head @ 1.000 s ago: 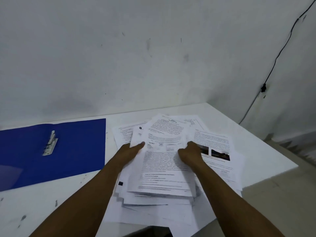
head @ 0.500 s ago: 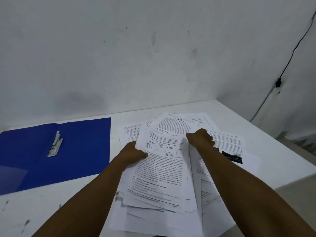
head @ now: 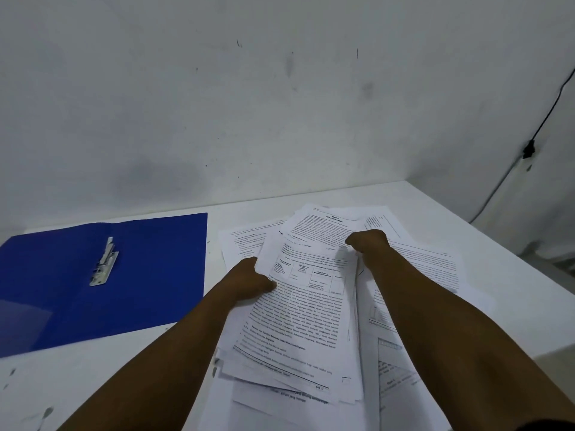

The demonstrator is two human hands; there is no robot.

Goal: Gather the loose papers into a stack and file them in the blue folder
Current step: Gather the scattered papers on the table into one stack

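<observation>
A loose pile of printed white papers [head: 298, 318] lies spread on the white table [head: 93, 377], right of centre. My left hand [head: 249, 279] grips the left edge of the upper sheets. At the far right corner of those same sheets my right hand [head: 368, 242] is closed on them, lifting that side slightly. More sheets fan out underneath and to the right. The blue folder [head: 149, 275] lies open and flat on the left, its metal clip [head: 104, 266] showing near the spine, apart from the papers.
A grey-white wall rises right behind the table. The table's right edge [head: 497, 244] runs diagonally, with floor beyond it. A black cable [head: 529, 147] hangs down the right wall. Small dark marks dot the table's near left.
My right hand has moved from the middle of the pile up to the far right corner of the top sheets. The top sheets have shifted and tilted. My left hand keeps its hold.
</observation>
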